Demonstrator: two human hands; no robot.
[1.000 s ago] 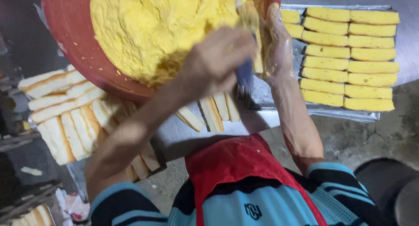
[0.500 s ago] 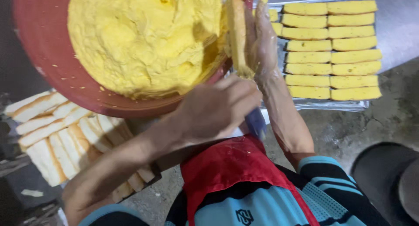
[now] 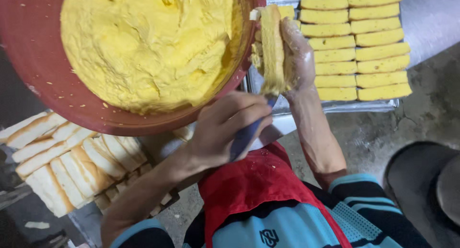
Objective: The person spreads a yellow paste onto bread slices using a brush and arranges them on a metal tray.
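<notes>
My right hand (image 3: 299,61) holds a bread slice (image 3: 272,46) upright on its edge, smeared with yellow paste, right beside the rim of a big red bowl (image 3: 33,80). The bowl is filled with thick yellow paste (image 3: 148,42). My left hand (image 3: 225,128) is below the bowl's rim, closed around the blue handle (image 3: 245,137) of a spreading tool. The tool's blade is hidden behind the slice and the hand.
A metal tray (image 3: 335,105) at the upper right carries rows of yellow-coated slices (image 3: 359,42). Plain white bread slices (image 3: 62,161) lie stacked at the lower left. A red apron (image 3: 254,181) covers my chest. Grey concrete floor (image 3: 421,114) lies at the right.
My left hand with the blue-handled tool has drawn back from the slice, down toward my body. My right hand keeps the slice by the bowl's rim.
</notes>
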